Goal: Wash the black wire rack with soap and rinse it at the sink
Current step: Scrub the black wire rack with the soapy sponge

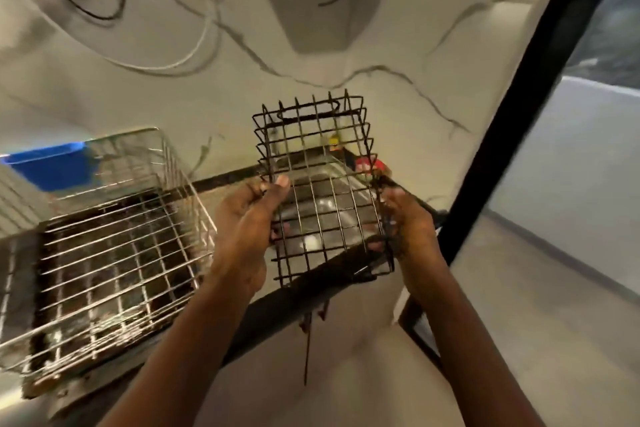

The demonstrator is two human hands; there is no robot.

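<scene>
Rack [313, 180] is held in the air over the sink [341, 199], tilted with the far end up and the handle slot at the top. The steel basin shows through the mesh.

Left hand [247, 222] grips the left edge, thumb on top of the wire, fingers curled under. Right hand [408, 224] has its fingers wrapped round the right edge. Both are clamped on and nothing else is in either hand.

No suds or running water visible, so I read this as carry-in and washing hasn't begun.

To do this step well:
- Lower the rack square into the basin. It looks nearly as wide as the sink, so go in at an angle, one end first.
- Keep one hand on an edge to steady it and free the other for tap and soap.
- Wire is thin and will get slippery once soaped, so hook fingers through the cells rather than pinching.
- Watch the counter [277, 308] lip on the near side, where a corner could snag.

A red and yellow thing [367, 163] behind the rack may be soap, too blurred to tell. Silver drainer [114, 243] sits just left of the sink, blue tub [52, 166] beyond it.
</scene>
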